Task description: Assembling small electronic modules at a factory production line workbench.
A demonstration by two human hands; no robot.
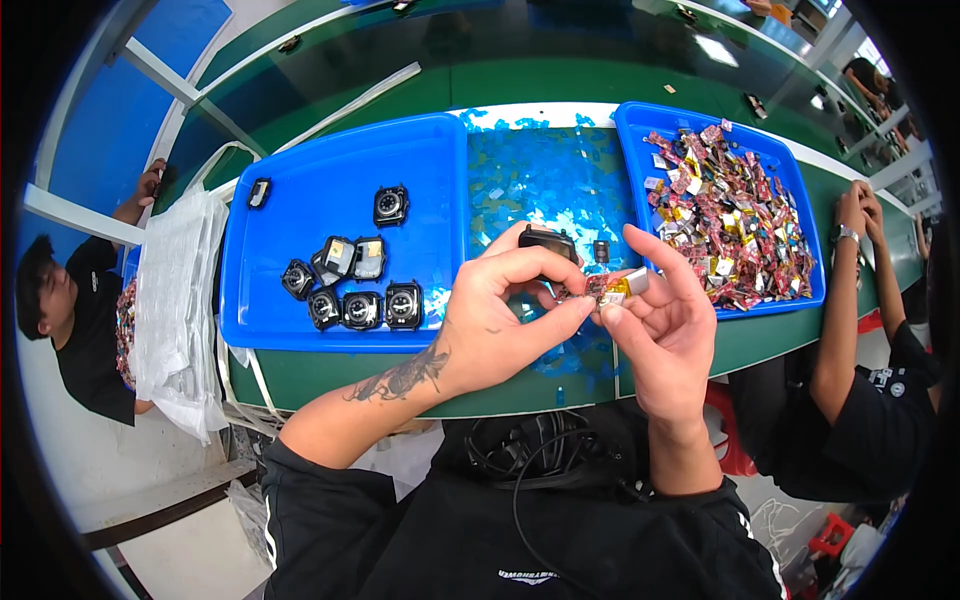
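Observation:
Over the middle of the table, my left hand [500,310] is closed around a black smartwatch case [547,241], which shows above the index finger. Its thumb and fingertip also meet at one end of a small red circuit board [598,288]. A silver battery with yellow tape [630,286] is joined to that board. My right hand [668,335] pinches the battery and board between thumb and fingers, with the index finger raised. Just beyond them is a small black square part [601,251]; whether it hangs or lies on the table I cannot tell.
A blue tray [310,180] on the left holds several black watch cases [361,309]. In another blue tray [640,122] on the right is a heap of boards and batteries [735,220]. Blue film pieces [500,160] cover the table between. Co-workers sit at both sides.

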